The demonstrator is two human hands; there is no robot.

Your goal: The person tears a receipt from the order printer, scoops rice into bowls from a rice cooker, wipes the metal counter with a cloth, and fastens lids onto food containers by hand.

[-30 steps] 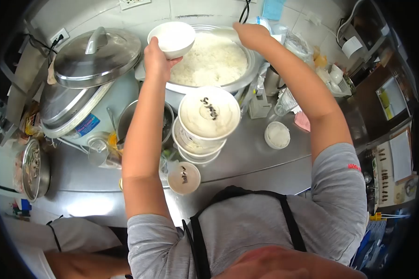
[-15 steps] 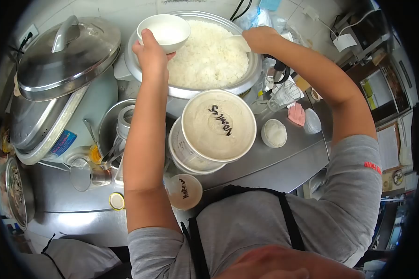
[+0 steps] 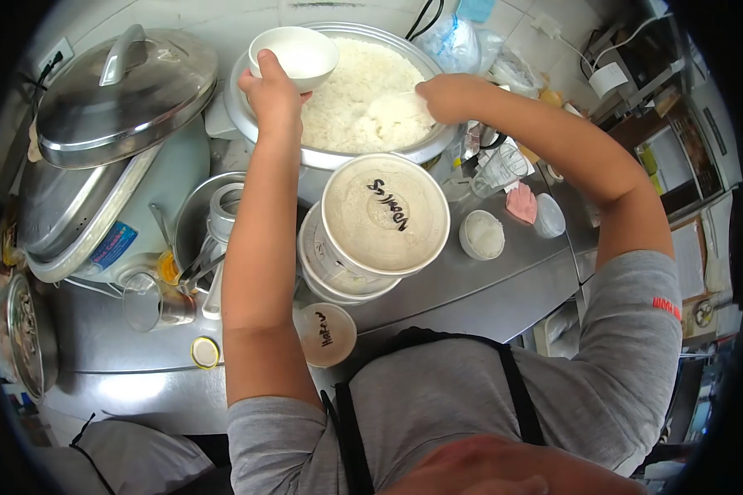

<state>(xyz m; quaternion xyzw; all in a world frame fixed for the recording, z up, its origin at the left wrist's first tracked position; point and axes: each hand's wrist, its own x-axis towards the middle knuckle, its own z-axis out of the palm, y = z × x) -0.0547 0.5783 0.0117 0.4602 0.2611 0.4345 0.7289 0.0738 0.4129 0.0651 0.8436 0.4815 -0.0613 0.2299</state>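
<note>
left hand [image 3: 274, 92] gripped 1 white bowl [image 3: 304, 56]; right hand [image 3: 449, 97], clenched on 1 barely visible utensil [image 3: 409, 98], had shifted nearer across mounded rice [image 3: 390, 120], scooping apparently under way.

A kitchen, as the rice cooker [image 3: 165, 186] and steel counter [image 3: 487, 285] show.

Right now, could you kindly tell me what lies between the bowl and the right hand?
In the head view, rice in the pot lies between the bowl and right hand.
</note>
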